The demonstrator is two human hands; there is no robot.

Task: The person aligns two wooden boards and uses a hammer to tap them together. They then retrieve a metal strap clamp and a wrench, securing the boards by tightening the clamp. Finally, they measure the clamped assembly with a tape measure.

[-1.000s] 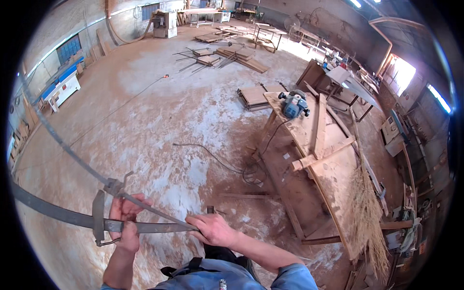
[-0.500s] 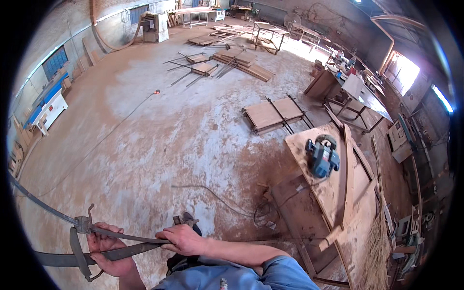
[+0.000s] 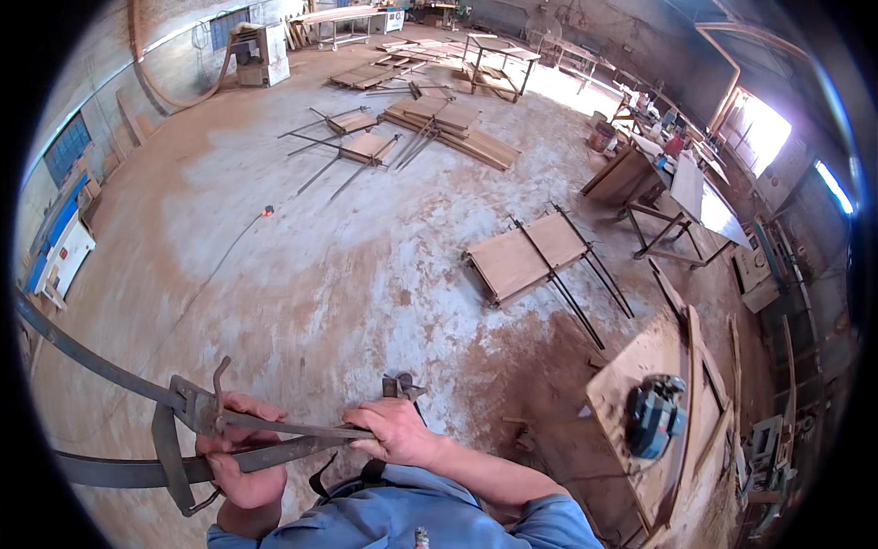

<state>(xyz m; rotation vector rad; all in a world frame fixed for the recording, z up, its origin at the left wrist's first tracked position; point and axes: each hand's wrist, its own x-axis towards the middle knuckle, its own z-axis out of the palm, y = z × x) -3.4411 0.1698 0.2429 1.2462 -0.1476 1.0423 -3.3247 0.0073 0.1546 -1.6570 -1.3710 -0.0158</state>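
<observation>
Two long dark metal bar clamps (image 3: 101, 362) lie across my front at the lower left, their bars side by side. My left hand (image 3: 249, 480) is closed round the bars, just right of a clamp head (image 3: 195, 403) with a bent crank handle. Its fingers show above the bars and the palm below. Further right, my right hand (image 3: 400, 432) grips the bars from above near one end, fingers wrapped over. Just past that hand sits a dark metal end piece (image 3: 400, 386), probably a clamp jaw. The far left ends of the bars run out of view.
At the right, a wooden board bench (image 3: 626, 384) carries a blue handheld power tool (image 3: 656, 416) and loose strips. Ahead on the floor lies a clamped wood panel (image 3: 526, 252), with more clamped panels (image 3: 370, 146) beyond. An orange-ended cord (image 3: 267, 211) crosses the floor at left.
The view has shifted forward and turned, so the bench with the tool sits lower and further right. Both hands keep hold of the bar clamps, which appear slightly further right.
</observation>
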